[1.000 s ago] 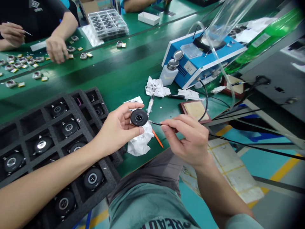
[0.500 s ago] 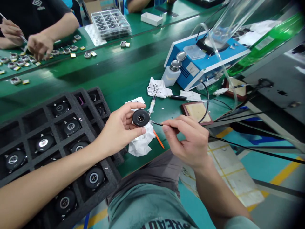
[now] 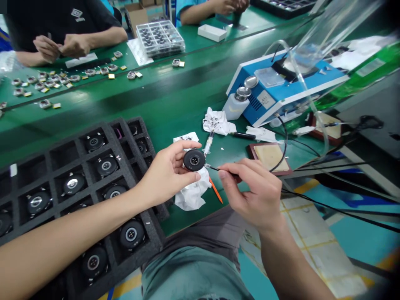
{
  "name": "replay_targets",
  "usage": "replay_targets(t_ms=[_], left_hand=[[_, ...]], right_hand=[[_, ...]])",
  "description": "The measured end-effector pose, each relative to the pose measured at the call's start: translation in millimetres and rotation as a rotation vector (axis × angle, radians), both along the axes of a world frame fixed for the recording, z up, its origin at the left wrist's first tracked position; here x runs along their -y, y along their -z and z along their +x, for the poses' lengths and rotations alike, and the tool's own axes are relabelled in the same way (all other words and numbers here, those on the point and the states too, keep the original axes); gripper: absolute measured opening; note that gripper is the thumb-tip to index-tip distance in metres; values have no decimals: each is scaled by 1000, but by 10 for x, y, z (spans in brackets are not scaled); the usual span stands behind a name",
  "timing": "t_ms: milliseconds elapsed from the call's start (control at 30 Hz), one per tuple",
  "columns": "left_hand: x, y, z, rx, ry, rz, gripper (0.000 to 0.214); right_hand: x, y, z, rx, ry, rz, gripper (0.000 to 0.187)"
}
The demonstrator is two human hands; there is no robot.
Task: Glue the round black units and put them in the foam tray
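While the left hand (image 3: 167, 173) pinches a black round module (image 3: 194, 160) above a crumpled white wipe (image 3: 192, 196), the right hand (image 3: 253, 193) holds a thin black-handled applicator (image 3: 218, 168) in a narrow grip, tip at the module's edge. Keeping both hands close steadies that tip.

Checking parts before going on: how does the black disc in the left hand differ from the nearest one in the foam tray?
The held black disc is raised, tilted, in the left hand; the tray disc sits in a cell of the foam tray. The held disc's face looks all dark; the tray disc shows a bright ring. The slim black tool in the right hand reaches the held disc's edge, not the tray disc. Both are round and black, with central contacts.
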State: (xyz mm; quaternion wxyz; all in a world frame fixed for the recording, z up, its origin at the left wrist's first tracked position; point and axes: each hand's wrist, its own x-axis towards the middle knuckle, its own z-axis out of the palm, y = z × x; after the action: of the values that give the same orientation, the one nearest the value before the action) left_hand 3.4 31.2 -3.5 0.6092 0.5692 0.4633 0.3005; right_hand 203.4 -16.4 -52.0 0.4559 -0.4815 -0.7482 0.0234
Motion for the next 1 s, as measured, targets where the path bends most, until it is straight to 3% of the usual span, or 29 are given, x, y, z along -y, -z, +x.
replay_targets(t_ms=[1000], left_hand=[[-51, -38, 7, -54, -31, 12, 60]], right_hand=[[-40, -24, -69, 5, 25, -38, 14]])
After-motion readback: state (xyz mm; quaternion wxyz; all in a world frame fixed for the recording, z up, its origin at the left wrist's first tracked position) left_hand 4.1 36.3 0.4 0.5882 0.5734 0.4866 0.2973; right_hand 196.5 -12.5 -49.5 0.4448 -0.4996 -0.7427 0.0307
